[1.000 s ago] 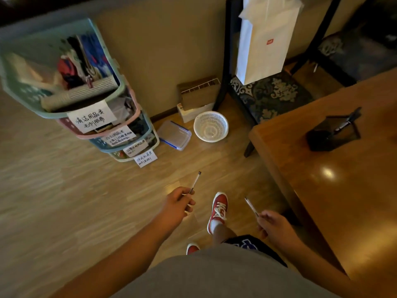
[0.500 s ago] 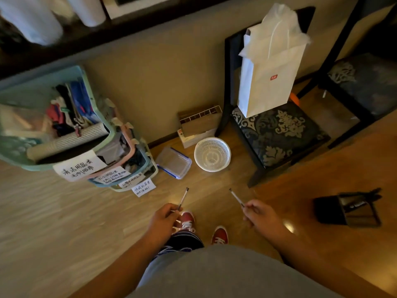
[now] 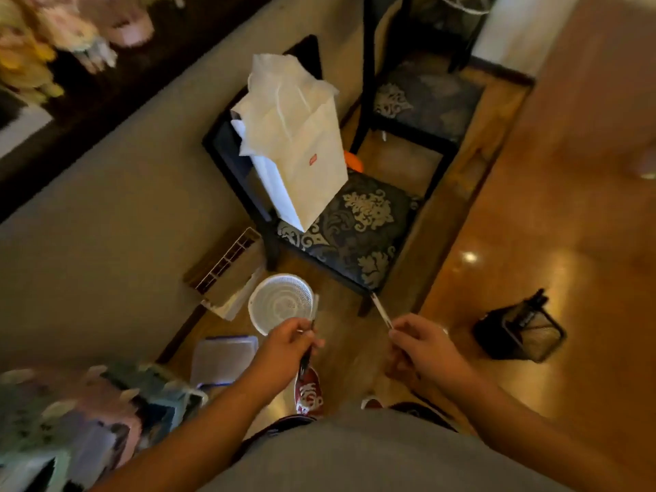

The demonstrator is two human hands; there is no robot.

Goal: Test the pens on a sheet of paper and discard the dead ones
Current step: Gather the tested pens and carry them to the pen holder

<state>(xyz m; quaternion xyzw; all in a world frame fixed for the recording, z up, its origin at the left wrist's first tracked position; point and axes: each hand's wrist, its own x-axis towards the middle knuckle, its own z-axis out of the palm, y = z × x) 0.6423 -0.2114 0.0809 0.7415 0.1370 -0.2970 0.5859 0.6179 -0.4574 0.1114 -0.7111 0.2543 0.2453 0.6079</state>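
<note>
Left hand (image 3: 287, 344) pinching left pen (image 3: 314, 310), fingers curled round slim barrel, pale top, dark bottom, overlapping rim of round white perforated plastic basket (image 3: 269, 296), right hand (image 3: 422, 346) fingers clamping thin white right pen (image 3: 381, 310), black wire-mesh holder (image 3: 521, 335) sitting on glossy wooden table (image 3: 568, 207)

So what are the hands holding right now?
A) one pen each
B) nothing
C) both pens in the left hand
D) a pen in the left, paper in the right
A: the left hand grips one pen and the right hand pinches the other pen.
</note>
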